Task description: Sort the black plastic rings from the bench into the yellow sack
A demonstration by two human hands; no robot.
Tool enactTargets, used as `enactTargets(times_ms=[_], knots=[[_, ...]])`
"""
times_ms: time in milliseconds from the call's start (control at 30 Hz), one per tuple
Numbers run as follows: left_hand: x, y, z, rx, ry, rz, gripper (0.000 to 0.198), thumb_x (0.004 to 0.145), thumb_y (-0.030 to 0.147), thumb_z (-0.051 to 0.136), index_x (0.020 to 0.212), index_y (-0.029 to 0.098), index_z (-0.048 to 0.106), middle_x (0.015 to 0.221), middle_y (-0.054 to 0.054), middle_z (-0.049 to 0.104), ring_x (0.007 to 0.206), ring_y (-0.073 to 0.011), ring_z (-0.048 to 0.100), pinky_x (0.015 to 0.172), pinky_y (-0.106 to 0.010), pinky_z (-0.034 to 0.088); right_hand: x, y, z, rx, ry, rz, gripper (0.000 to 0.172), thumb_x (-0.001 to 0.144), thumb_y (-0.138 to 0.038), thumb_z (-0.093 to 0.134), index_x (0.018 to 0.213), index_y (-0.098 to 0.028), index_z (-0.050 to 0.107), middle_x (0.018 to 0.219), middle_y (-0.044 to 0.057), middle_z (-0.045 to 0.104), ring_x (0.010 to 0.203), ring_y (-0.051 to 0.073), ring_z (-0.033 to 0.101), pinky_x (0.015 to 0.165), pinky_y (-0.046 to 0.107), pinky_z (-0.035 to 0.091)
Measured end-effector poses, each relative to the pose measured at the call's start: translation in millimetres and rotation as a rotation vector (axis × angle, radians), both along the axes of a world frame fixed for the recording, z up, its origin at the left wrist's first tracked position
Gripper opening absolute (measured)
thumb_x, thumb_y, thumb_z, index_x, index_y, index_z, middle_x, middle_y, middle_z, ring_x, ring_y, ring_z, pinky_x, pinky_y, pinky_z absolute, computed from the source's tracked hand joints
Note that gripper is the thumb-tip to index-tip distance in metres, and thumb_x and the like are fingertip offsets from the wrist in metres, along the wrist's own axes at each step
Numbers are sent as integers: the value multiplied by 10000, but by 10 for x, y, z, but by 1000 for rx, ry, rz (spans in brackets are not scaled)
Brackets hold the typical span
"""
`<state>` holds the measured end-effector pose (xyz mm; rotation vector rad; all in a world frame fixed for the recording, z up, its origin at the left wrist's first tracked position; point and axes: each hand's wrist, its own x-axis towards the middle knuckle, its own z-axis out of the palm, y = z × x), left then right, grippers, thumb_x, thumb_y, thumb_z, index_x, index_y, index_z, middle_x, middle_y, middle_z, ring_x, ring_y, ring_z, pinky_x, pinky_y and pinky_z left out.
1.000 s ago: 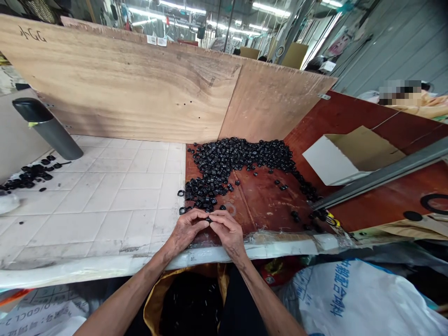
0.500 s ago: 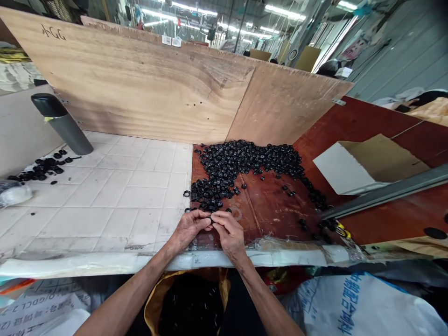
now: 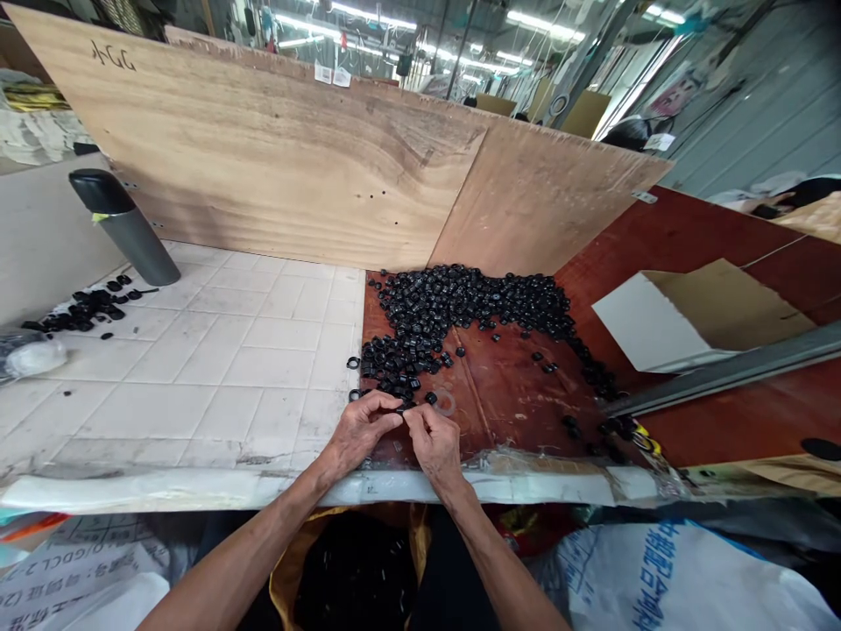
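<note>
1. The left hand [image 3: 358,429] and the right hand [image 3: 437,443] rest at the near edge of the red-brown board [image 3: 519,394]. Their fingertips meet just in front of the nearest clump of parts.
2. Thumb and forefinger of each hand are pinched together on one small black ring [image 3: 402,408], held between the two hands just above the board. The other fingers are curled in.
3. The ring is mostly hidden by the fingertips and too small to tell which way its hole faces or whether it lies flat or on edge.
4. Just beyond the hands, a big pile of black rings [image 3: 460,302] runs from the near clump back to the far corner and trails off to the right. It stands between the hands and the plywood wall [image 3: 295,166] at the back.
5. A loose ring [image 3: 353,362] lies on the seam with the white tiled surface [image 3: 216,368] to the left. A pale clear washer [image 3: 445,403] lies just right of the fingertips.
6. Far left on the tiles, a grey cylinder [image 3: 124,230] leans with its dark cap up and to the left. A small heap of black parts [image 3: 88,308] lies beside it, and a crumpled plastic bag [image 3: 30,355] sits nearer.
7. To the right stand an open cardboard box [image 3: 696,311] and a grey metal rail [image 3: 723,372], well apart from the hands.
8. Below the table edge, between the forearms, a yellow-lined bag [image 3: 295,561] hangs open. A white woven sack [image 3: 657,570] sits to its right.
</note>
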<state>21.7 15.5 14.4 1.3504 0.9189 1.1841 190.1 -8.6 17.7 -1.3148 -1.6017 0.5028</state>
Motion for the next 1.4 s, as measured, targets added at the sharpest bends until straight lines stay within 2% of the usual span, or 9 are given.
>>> enactTargets(times_ms=[67, 200, 433, 567, 767, 933, 1133, 1300, 1400], knots=[[1, -2, -11, -38, -8, 1, 263, 833, 410, 786, 966, 184, 776, 1043, -71, 729, 970, -201, 681, 929, -336, 542, -6, -34, 7, -12, 19, 13, 257, 975, -397, 588, 994, -184, 729, 642, -19, 614, 528, 125, 522, 548, 237, 458], [1, -9, -25, -93, -36, -16, 269, 840, 389, 771, 1005, 177, 757, 1004, -58, 731, 938, -197, 674, 898, -326, 544, -3, -85, 4, -19, 4, 12, 325, 984, -390, 587, 745, -194, 687, 570, -20, 557, 515, 121, 491, 548, 245, 435], [-28, -21, 0, -55, 10, -90, 237, 863, 373, 751, 987, 172, 770, 1029, -69, 726, 960, -200, 667, 919, -318, 515, 44, -90, -21, -64, 165, 7, 185, 935, -371, 659, 882, -201, 708, 677, -7, 622, 593, 140, 584, 577, 247, 499], [-53, -33, 57, -123, 0, -163, 290, 864, 418, 750, 997, 161, 756, 967, -62, 735, 880, -189, 674, 859, -312, 532, 14, -147, -36, -27, 233, 88, 194, 927, -344, 659, 1048, -205, 722, 957, 66, 712, 728, 169, 692, 644, 271, 573], [-70, -175, 122, -16, 96, -88, 274, 831, 407, 782, 974, 175, 756, 961, -51, 722, 878, -181, 670, 857, -303, 531, -167, -370, -35, -185, 304, -50, 265, 992, -408, 567, 982, -182, 706, 534, -33, 614, 432, 144, 587, 489, 250, 523], [-106, -445, 203, -220, -29, -129, 330, 862, 454, 744, 1009, 159, 722, 948, -64, 738, 843, -185, 681, 813, -308, 549, -199, -549, 67, -111, 279, 51, 241, 950, -392, 623, 1074, -199, 696, 812, 35, 722, 602, 151, 661, 613, 267, 559], [-164, -736, 198, -27, 149, 5, 285, 853, 456, 747, 973, 198, 758, 994, -68, 734, 946, -213, 672, 885, -324, 536, -207, -710, 67, -554, 465, 122, 432, 985, -573, 517, 759, -210, 581, 467, -62, 481, 394, 112, 420, 434, 230, 378], [-157, -868, 76, -308, -85, -32, 347, 856, 478, 765, 1011, 170, 731, 867, -48, 720, 756, -158, 661, 750, -276, 548, -175, -888, 13, -217, 243, 116, 176, 956, -379, 611, 929, -211, 655, 804, 15, 643, 679, 149, 618, 644, 250, 503], [-146, -939, 18, -366, -162, -76, 343, 859, 446, 783, 1046, 165, 723, 909, -50, 726, 778, -149, 675, 775, -268, 548, -142, -951, 5, -244, 326, 184, 154, 986, -341, 560, 924, -219, 630, 763, -5, 608, 588, 130, 611, 579, 239, 501]])
